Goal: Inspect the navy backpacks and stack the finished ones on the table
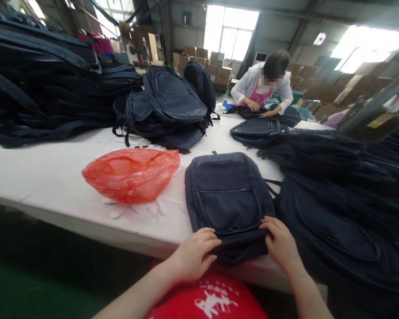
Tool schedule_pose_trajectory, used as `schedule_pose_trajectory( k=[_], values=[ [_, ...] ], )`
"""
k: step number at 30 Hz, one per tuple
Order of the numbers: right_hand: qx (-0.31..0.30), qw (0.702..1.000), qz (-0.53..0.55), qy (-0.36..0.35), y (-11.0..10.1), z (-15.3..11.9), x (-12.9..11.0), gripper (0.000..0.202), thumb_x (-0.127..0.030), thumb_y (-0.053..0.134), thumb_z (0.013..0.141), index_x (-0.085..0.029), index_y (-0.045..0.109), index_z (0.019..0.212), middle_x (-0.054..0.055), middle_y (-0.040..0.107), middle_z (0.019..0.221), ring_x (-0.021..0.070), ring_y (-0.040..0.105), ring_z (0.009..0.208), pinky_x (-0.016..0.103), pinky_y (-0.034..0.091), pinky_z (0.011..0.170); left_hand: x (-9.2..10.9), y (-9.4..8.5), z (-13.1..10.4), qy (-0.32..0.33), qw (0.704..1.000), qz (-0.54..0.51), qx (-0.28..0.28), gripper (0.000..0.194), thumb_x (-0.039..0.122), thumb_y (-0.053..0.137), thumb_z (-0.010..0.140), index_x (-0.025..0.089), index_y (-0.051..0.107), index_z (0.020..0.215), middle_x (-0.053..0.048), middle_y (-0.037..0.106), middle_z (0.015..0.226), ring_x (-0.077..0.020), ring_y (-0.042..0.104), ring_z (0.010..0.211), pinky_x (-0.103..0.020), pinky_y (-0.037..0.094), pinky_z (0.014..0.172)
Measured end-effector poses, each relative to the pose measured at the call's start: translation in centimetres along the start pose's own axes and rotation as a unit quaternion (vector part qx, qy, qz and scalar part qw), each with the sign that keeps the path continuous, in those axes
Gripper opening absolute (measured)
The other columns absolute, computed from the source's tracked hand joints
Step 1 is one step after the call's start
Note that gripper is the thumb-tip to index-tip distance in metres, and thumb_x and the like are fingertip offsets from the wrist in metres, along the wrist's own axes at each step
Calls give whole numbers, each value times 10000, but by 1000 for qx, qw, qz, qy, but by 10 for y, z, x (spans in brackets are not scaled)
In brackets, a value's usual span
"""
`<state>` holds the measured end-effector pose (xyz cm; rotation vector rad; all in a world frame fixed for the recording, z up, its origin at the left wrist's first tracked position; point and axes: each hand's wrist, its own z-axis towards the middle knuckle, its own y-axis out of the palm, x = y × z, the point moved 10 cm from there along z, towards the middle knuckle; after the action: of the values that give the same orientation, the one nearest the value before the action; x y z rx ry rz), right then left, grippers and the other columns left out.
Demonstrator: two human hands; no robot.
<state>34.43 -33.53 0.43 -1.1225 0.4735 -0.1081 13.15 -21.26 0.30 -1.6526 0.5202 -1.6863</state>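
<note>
A dark navy backpack (228, 206) lies flat on the white table in front of me, its zipped front pocket facing up and its bottom end toward me. At the near left corner, my left hand (197, 252) has its fingers on the fabric, with the thumb lower down. My right hand (281, 241) grips the near right side, fingertips on top and thumb at the edge. The undersides of both grips are hidden. To the left of the backpack sits a crumpled red plastic bag (131, 175) with small white scraps around it.
Stacked navy backpacks (174, 95) stand behind, with a larger heap (53, 84) at the far left. More backpacks (326, 221) crowd the right side. Across the white table (46, 173), a person in a pink apron (261, 95) handles dark fabric. Cardboard boxes (219, 73) line the back.
</note>
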Motion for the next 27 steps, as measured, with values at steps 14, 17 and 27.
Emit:
schedule_pose_trajectory(
  k=[14,17,27],
  values=[
    [-61,931,16,359,13,-23,39,796,-732,510,745,-91,515,1218,143,676,887,316,654,823,434,490,768,-1,12,4,1,999,-36,-25,463,148,588,804,286,580,1247,-28,604,1265,-229,445,1291,-421,354,1121],
    [-56,918,128,371,40,-16,38,706,-670,544,740,-87,556,1137,188,678,979,330,656,922,428,505,809,-5,15,2,-7,999,-41,-20,528,126,606,758,293,571,1258,-26,594,1289,-242,427,1311,-442,336,1133],
    [117,965,214,95,-150,126,-18,548,-535,632,768,-206,622,1205,63,655,1197,270,591,1134,455,421,1053,33,-85,14,94,976,-3,195,374,231,525,874,226,527,1248,-88,604,1256,-195,566,1156,-350,484,1001]
  ],
)
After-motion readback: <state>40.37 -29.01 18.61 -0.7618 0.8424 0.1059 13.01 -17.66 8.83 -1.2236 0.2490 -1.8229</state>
